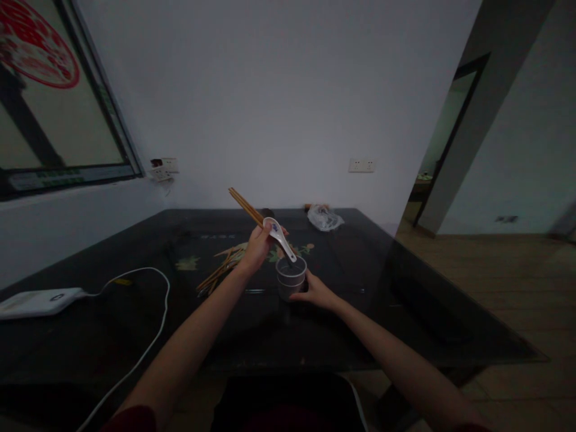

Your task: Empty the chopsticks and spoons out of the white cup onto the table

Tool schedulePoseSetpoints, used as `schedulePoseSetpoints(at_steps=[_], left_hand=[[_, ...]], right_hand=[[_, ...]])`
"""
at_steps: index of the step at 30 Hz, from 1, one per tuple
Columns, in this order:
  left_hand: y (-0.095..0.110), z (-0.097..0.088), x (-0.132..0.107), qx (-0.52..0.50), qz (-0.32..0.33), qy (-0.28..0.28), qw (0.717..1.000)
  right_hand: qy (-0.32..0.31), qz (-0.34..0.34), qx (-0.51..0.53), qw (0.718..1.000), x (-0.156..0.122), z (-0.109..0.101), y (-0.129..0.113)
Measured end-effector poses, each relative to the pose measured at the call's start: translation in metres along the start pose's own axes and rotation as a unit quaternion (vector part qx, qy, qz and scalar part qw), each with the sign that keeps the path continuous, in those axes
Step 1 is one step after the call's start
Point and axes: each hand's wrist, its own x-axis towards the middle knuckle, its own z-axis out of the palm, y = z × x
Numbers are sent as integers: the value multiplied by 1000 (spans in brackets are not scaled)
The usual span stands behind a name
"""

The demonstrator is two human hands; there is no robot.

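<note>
My left hand [257, 247] is closed around a pair of wooden chopsticks [245, 206] and a white ceramic spoon [280, 237] with a blue mark. The chopsticks stick up and to the left; the spoon's handle slants down into a small grey cup [291, 277] on the dark glass table [135, 324]. My right hand [315, 292] wraps the cup's right side and holds it upright. More chopsticks [220, 270] lie loose on the table just left of the cup.
A white device [38, 301] with a white cable [155, 312] lies at the table's left. A crumpled clear plastic bag [324, 218] sits at the far edge by the wall. Wall sockets are behind. Wooden floor and a doorway are to the right.
</note>
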Motion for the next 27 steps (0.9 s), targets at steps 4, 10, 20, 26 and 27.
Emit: schedulePoseSetpoints(at_steps=[4, 10, 20, 26, 27], left_hand=[[23, -16, 9, -44, -20, 64, 997], [45, -91, 15, -22, -89, 159, 983], [42, -207, 3, 159, -193, 303, 920], [40, -224, 1, 308, -196, 284, 887], [39, -227, 1, 378, -199, 271, 863]], right_hand=[[-1, -6, -3, 1000, 0, -1, 2], [-2, -7, -27, 1000, -1, -3, 4], [3, 7, -45, 999, -1, -3, 4], [7, 17, -26, 1000, -2, -2, 2], [6, 19, -22, 1000, -1, -2, 2]])
